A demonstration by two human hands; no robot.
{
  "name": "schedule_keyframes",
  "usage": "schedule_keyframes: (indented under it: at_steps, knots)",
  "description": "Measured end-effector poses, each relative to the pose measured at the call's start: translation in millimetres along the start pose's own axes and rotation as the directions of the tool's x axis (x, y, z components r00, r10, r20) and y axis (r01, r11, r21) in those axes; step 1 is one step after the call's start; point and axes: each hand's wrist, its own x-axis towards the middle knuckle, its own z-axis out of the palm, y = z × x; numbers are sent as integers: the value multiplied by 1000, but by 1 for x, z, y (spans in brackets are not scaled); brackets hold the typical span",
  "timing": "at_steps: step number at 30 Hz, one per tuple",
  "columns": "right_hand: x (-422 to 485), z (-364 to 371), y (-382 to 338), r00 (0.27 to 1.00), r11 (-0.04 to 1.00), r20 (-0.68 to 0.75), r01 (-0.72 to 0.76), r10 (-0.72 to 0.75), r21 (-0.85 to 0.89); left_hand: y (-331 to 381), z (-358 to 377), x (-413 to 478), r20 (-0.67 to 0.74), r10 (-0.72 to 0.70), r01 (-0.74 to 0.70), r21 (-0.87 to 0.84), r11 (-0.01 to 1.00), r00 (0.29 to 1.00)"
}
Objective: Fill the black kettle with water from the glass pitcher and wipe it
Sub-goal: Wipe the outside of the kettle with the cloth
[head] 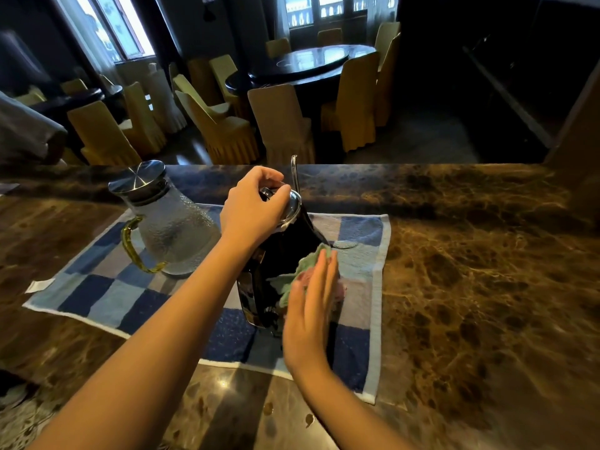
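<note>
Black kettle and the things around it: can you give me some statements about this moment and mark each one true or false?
1. The left hand grips the black kettle at its top. True.
2. The right hand presses a green cloth against the kettle's side. True.
3. The glass pitcher lies tipped over. False: it stands upright with its lid on.
4. The kettle stands on a wooden tray. False: it stands on a blue checked towel.

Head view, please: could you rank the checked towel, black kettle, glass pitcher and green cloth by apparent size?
1. checked towel
2-3. black kettle and glass pitcher: look alike; kettle nearer and partly covered, so unranked
4. green cloth
</note>
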Motion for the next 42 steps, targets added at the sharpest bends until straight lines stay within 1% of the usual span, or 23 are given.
schedule_keyframes:
  at_steps: [3, 5, 6, 7, 9, 11, 12, 13, 15, 17, 18, 20, 22, 24, 26, 27, 30, 33, 35, 36, 38, 40, 42]
  knots:
    - [6, 4, -18, 982, 978, 73, 181, -174, -103, 0, 0, 0, 3, -5, 5, -3, 1000, 1000]
    - [31, 3, -31, 977, 965, 44, 214, -210, -151, -1, 0, 0, -2, -7, 7, -2, 1000, 1000]
    - [47, 0, -35, 982, 966, 20, 188, -188, -175, -1, 0, 0, -8, -6, 6, -1, 1000, 1000]
    - [65, -4, -36, 991, 969, 13, 136, -136, -204, -1, 0, 0, -13, -4, 4, 1, 1000, 1000]
    - [103, -15, -27, 992, 973, 100, -49, 73, -226, 1, 0, 0, -15, -6, 6, 3, 1000, 1000]
    - [129, -26, -12, 939, 957, 216, -232, 267, -173, 2, 0, 0, -12, -10, 10, 5, 1000, 1000]
    - [135, -29, -6, 916, 948, 245, -293, 316, -125, 2, 0, 1, -15, -8, 8, 6, 1000, 1000]
    - [136, -30, 1, 904, 935, 241, -341, 353, -92, 1, 0, 1, -18, -7, 7, 6, 1000, 1000]
    - [126, -29, 7, 903, 920, 176, -385, 392, -76, 0, 0, 1, -15, -12, 12, 1, 1000, 1000]
    - [103, -28, 10, 931, 937, 103, -349, 350, -32, 0, 0, 1, -8, -14, 14, -2, 1000, 1000]
    - [90, -26, 11, 956, 958, 64, -288, 287, 2, 0, 0, 1, -6, -13, 13, -3, 1000, 1000]
    - [66, -25, 9, 993, 993, 4, -116, 116, 30, -1, 0, 1, -8, -10, 10, -5, 1000, 1000]
    - [68, -27, -2, 999, 997, 42, 19, -22, 79, -1, 1, 1, -17, -10, 10, -2, 1000, 1000]
    - [93, -26, -21, 985, 986, 156, 57, -81, 155, -1, 1, 0, -17, -15, 15, -11, 1000, 1000]
    - [120, -23, -35, 961, 990, 267, 31, -67, 138, 0, 0, 0, -15, -17, 17, -18, 1000, 1000]
    - [131, -22, -37, 951, 996, 308, 3, -29, 85, 1, 0, 0, -17, -17, 17, -15, 1000, 1000]
    - [146, -21, -25, 926, 993, 360, -110, 114, -32, 1, 0, 1, -22, -18, 18, -6, 1000, 1000]
    - [135, -29, -7, 925, 975, 311, -217, 219, -40, 1, 0, 1, -20, -12, 12, -3, 1000, 1000]
    - [120, -32, 7, 928, 957, 249, -289, 276, 13, 1, 0, 1, -15, -13, 13, -5, 1000, 1000]
    - [110, -33, 11, 936, 954, 209, -298, 284, 40, 1, 0, 1, -14, -16, 15, -4, 1000, 1000]
    - [82, -32, 15, 964, 968, 108, -249, 244, 39, 1, 1, 1, -16, -15, 15, -2, 1000, 1000]
    - [47, -23, 8, 982, 983, 24, -185, 185, -2, 0, 1, 1, -19, -12, 12, 0, 1000, 1000]
    - [14, -12, -4, 993, 993, 28, -117, 117, -4, 0, 0, 0, -18, -15, 15, 1, 1000, 1000]
